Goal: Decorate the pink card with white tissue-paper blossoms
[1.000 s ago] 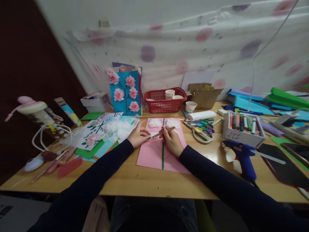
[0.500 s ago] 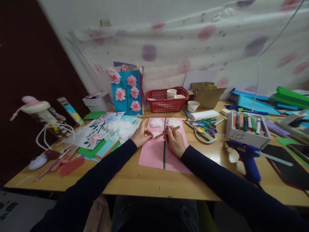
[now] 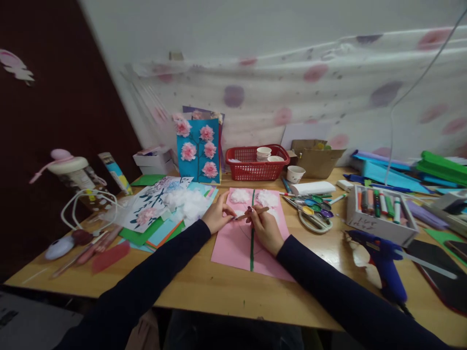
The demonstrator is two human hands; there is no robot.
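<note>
A pink sheet [image 3: 231, 250] with a green vertical stripe [image 3: 251, 248] lies on the table. White cotton tufts sit on its upper part, one at the upper left [image 3: 240, 196] and one at the upper right [image 3: 267, 198]. My right hand [image 3: 268, 229] grips a thin brown stick [image 3: 261, 210], its tip pointing left at a lower tuft. At the sheet's left edge is my left hand [image 3: 218, 214], fingers bent and apart, fingertips beside that tuft and near the stick's tip. Part of the lower tufts is hidden by my hands.
Loose cotton [image 3: 189, 204] lies on papers at left. Behind stand a blue flower card [image 3: 199, 160], a red basket [image 3: 251, 171] and a paper cup [image 3: 295, 174]. Scissors [image 3: 315, 222], a marker box [image 3: 379, 223] and a blue glue gun [image 3: 386, 272] are on the right.
The camera view has tilted, so the table items appear lower in the picture. Both hands stay at the same tuft, and the stick lies slightly flatter in my right hand.
</note>
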